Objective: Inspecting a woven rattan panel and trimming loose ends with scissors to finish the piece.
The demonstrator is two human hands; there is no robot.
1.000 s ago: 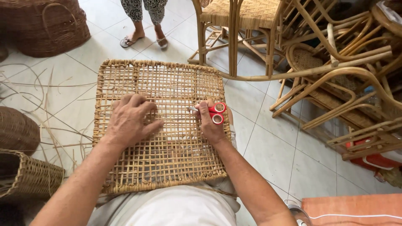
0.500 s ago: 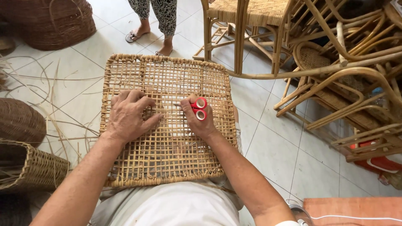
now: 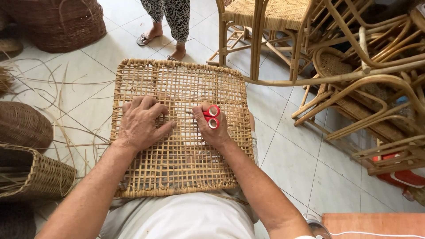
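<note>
A woven cane panel (image 3: pixel 179 132) lies across the person's lap, its far edge over the tiled floor (image 3: pixel 287 159). The left hand (image 3: pixel 141 124) rests flat on the weave, fingers spread and holding nothing. The right hand (image 3: pixel 212 126) is closed around red-handled scissors (image 3: pixel 211 117), fingers through the loops, the blades pointing left against the panel near the left thumb. Cane chairs (image 3: pixel 354 66) stand to the right, baskets (image 3: pixel 35 172) to the left, and another person's feet (image 3: pixel 161 42) beyond the panel.
</note>
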